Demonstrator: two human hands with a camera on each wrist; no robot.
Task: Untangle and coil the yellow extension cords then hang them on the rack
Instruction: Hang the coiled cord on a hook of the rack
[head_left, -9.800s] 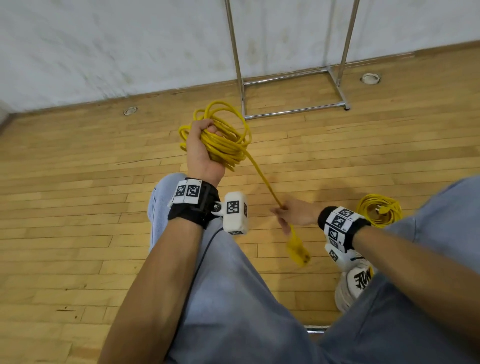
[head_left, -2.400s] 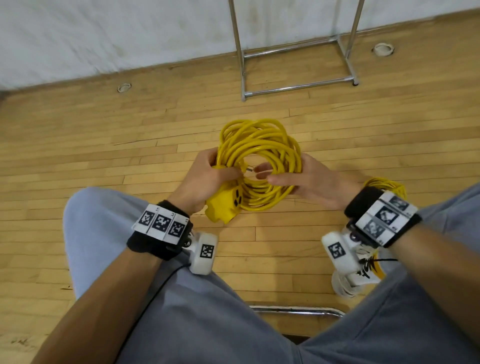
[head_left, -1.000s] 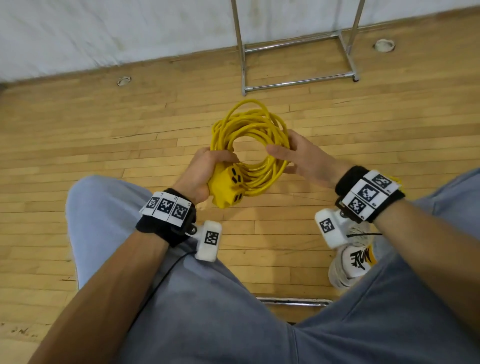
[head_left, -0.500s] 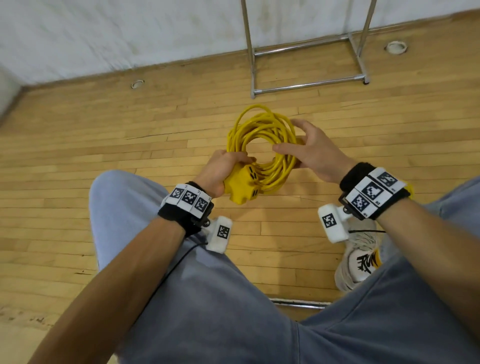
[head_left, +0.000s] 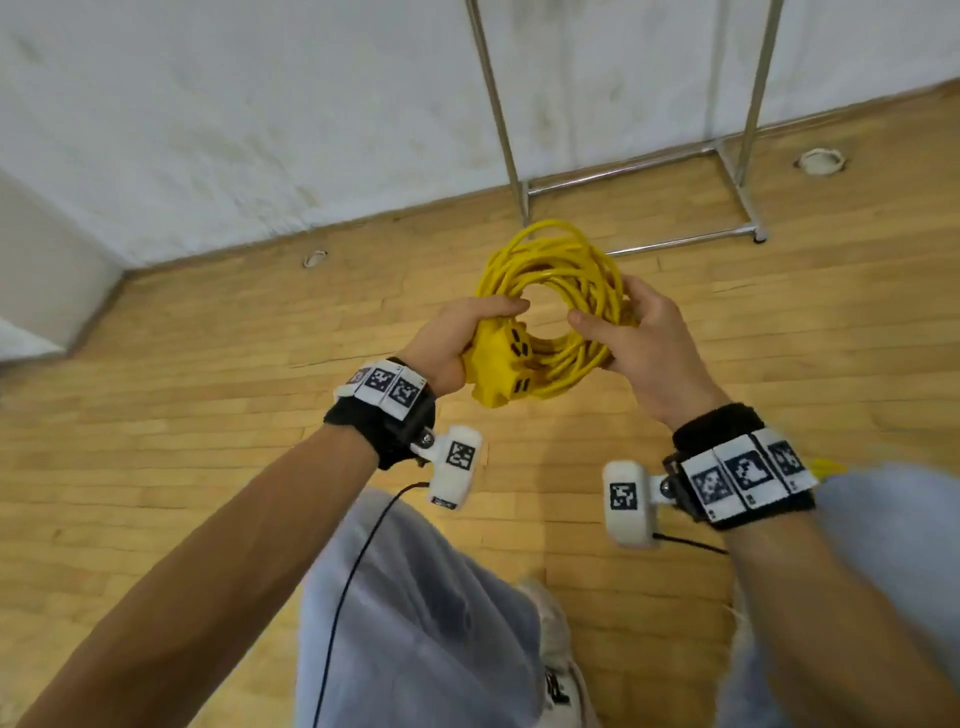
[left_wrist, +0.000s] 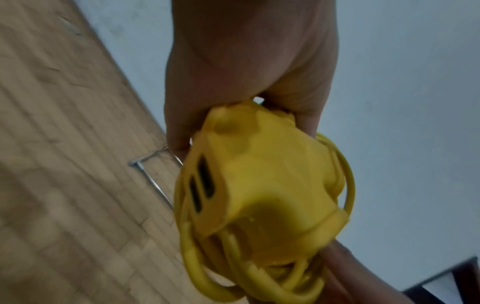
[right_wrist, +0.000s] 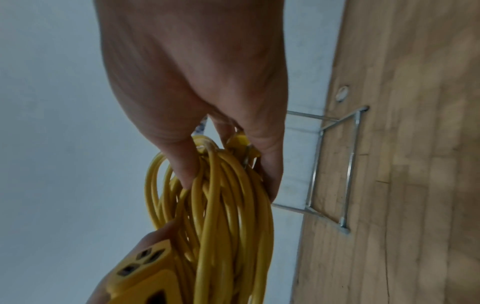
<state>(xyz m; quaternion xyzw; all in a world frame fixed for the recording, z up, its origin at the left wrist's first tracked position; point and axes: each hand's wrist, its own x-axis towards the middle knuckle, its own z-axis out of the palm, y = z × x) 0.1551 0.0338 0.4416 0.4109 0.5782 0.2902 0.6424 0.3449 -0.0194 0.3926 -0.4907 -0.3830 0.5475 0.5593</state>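
Coiled cord (head_left: 558, 291) raised nearer rack (head_left: 639, 171), wood floor (head_left: 208, 415), white wall (head_left: 234, 104)

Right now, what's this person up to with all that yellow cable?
A person is holding a coiled yellow extension cord in both hands above a wooden floor. The left hand grips the side of the coil with the outlet block; the right hand grips the opposite side, with the plug among its fingers. The metal rack stands ahead by the wall; the cord is not yet hung on it.
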